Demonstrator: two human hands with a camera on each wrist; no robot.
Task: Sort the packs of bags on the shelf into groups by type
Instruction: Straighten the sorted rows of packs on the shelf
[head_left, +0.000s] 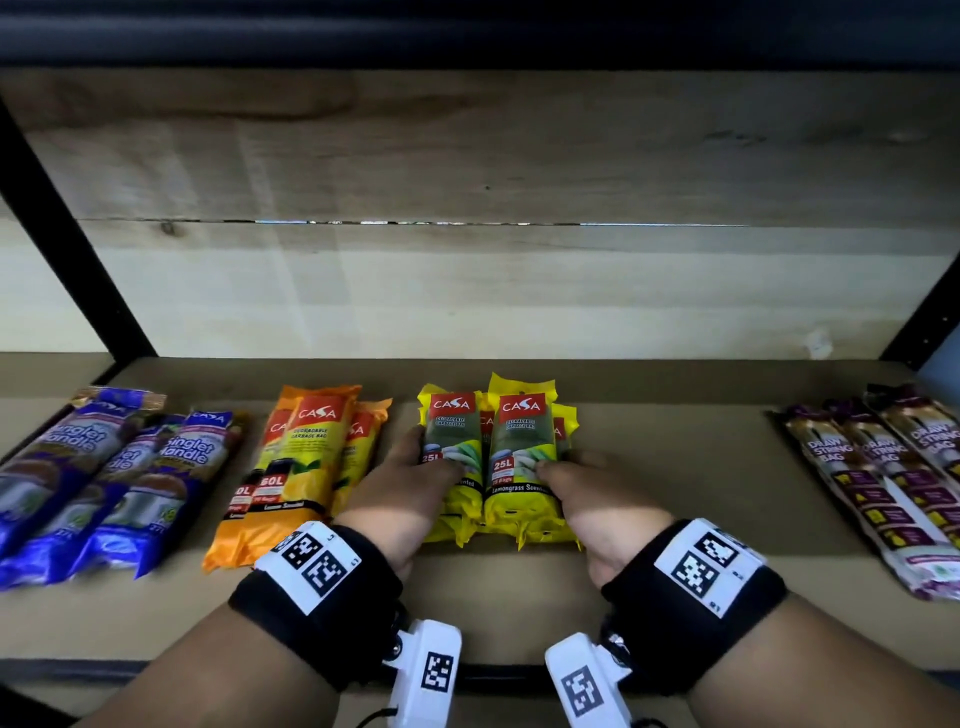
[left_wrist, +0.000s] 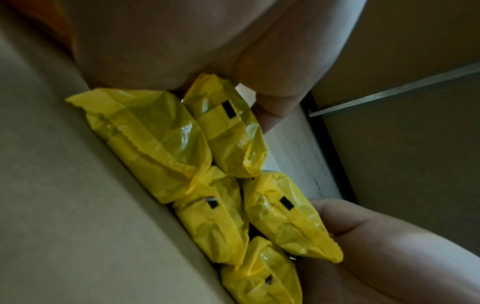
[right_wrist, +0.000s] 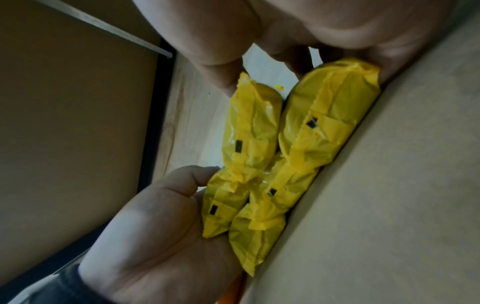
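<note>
Several yellow 25L garbage-bag packs (head_left: 519, 457) lie stacked in two layers at the middle of the shelf (head_left: 675, 493). My left hand (head_left: 415, 467) grips the stack's left side with its thumb laid over the top left pack. My right hand (head_left: 582, 478) grips the right side, thumb over the top right pack. In the left wrist view the yellow pack ends (left_wrist: 161, 144) sit under my left hand (left_wrist: 182, 51), with the right hand (left_wrist: 389, 246) opposite. In the right wrist view the same yellow pack ends (right_wrist: 324, 123) lie between my right hand (right_wrist: 311, 24) and the left hand (right_wrist: 155, 226).
Orange 60L packs (head_left: 306, 457) lie just left of the yellow stack, close to my left hand. Blue singlet-handle packs (head_left: 104, 478) lie at the far left and purple drawstring packs (head_left: 883, 478) at the far right. A wooden back panel (head_left: 467, 291) and black frame posts (head_left: 67, 234) bound the shelf.
</note>
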